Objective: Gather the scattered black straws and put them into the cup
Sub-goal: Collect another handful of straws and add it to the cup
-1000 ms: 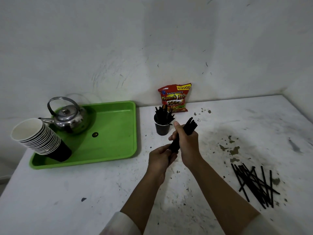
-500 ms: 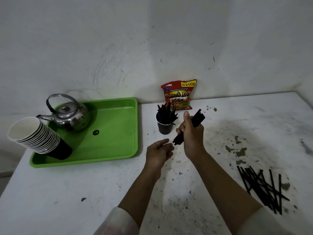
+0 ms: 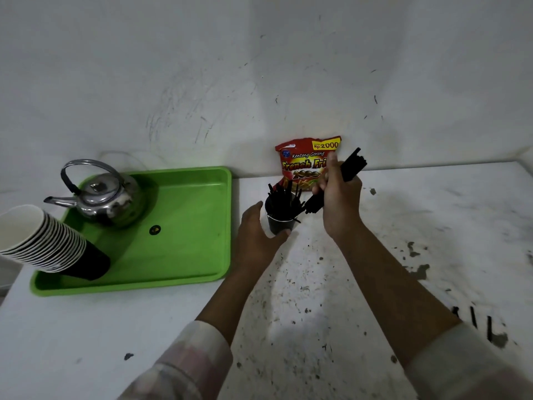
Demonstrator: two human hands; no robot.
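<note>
A small black cup (image 3: 279, 223) stands on the white table with several black straws (image 3: 284, 197) sticking out of it. My right hand (image 3: 340, 203) grips a bundle of black straws (image 3: 350, 167), tilted, its lower end close to the cup's right rim. My left hand (image 3: 256, 241) is open, fingers and thumb curved around the cup's left side and base; whether it touches the cup is unclear. A few loose straws (image 3: 473, 317) lie at the lower right, mostly hidden behind my right forearm.
A green tray (image 3: 187, 255) sits at left with a steel kettle (image 3: 101, 197) and a tilted stack of paper cups (image 3: 43, 241). A red snack bag (image 3: 305, 163) leans against the wall behind the cup. The table (image 3: 432, 226) is stained with dark spots.
My right hand has carried the straw bundle forward and up to the cup. My left hand let go of the bundle and moved to the cup's side.
</note>
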